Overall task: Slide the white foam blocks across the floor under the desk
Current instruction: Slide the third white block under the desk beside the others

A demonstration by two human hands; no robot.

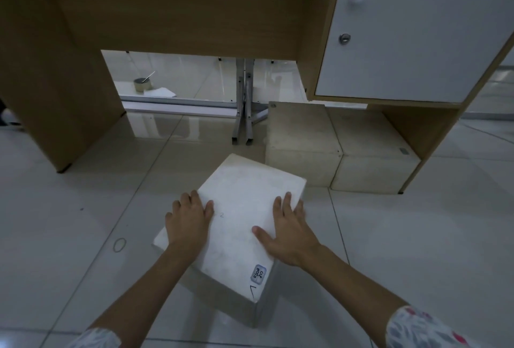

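A large white foam block (239, 208) lies on the tiled floor in front of the desk, turned at an angle, with a small label near its close corner. My left hand (189, 217) rests flat on its left edge and my right hand (289, 230) lies flat on its right side, fingers spread. Two more white foam blocks sit on the floor beneath the desk's cabinet: one (300, 130) just beyond the angled block, another (372, 152) to its right. The wooden desk (178, 5) stands ahead, its knee space open.
A white cabinet door (411, 30) with a knob and lock hangs at the right. Metal legs (244, 108) stand behind the desk, with a tape roll (143, 84) and paper beyond. A rubber band (120, 244) lies on the tiles at the left.
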